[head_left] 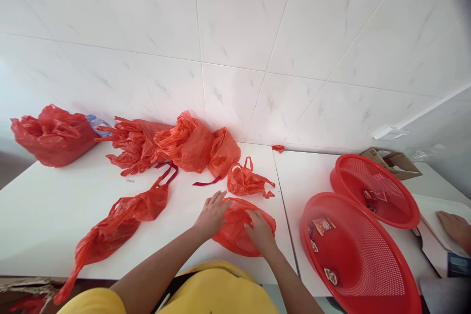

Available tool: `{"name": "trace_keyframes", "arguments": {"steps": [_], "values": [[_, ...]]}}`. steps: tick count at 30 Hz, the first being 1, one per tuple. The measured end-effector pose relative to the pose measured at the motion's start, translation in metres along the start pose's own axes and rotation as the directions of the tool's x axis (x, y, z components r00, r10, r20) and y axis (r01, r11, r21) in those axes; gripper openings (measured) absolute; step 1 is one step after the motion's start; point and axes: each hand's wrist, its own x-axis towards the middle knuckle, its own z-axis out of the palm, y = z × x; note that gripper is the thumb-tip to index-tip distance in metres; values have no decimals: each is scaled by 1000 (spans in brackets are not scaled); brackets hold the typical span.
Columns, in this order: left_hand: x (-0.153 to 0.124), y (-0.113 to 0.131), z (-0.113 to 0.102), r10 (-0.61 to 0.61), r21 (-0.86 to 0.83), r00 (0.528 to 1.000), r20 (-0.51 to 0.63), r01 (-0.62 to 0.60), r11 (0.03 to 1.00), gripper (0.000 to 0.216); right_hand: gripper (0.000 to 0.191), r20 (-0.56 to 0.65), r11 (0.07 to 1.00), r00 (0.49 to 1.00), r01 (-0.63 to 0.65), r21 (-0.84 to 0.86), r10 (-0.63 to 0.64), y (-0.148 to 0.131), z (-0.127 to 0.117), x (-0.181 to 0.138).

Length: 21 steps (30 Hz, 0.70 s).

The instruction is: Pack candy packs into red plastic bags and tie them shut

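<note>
In the head view, the likeliest slip is the film sliding or bunching. The thin red plastic bag (237,235) lies on a smooth white table (47,216), low in the middle of the frame and close to the near edge, so uneven pressure could push it off or crease it. A sharp tug could tear it. The left hand (212,216) lies on the bag's left rim with its fingers spread and flat. The right hand (260,230) rests on top with its fingers close together and bent down, and whether they pinch a fold cannot be told. The bag looks translucent, wrinkled and pressed into a flat oval. A small crumpled red bag (247,181) sits just above it, and two red mesh baskets (368,274) lie at the lower right.
</note>
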Motion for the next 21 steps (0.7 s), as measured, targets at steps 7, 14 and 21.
{"name": "trace_keyframes", "arguments": {"steps": [7, 14, 21], "values": [[-15, -35, -4, -433, -334, 902, -6, 406, 851, 79, 37, 16, 999, 1000, -13, 42, 13, -8, 3, -5], [-17, -32, -1, -508, -609, 845, 166, 493, 621, 87, 52, 8, 1000, 1000, -18, -22, 19, -7, 7, 7], [-17, -22, 4, -516, -677, 834, 194, 495, 544, 74, 50, 4, 997, 999, 32, 76, -33, -16, 4, 10]]}}
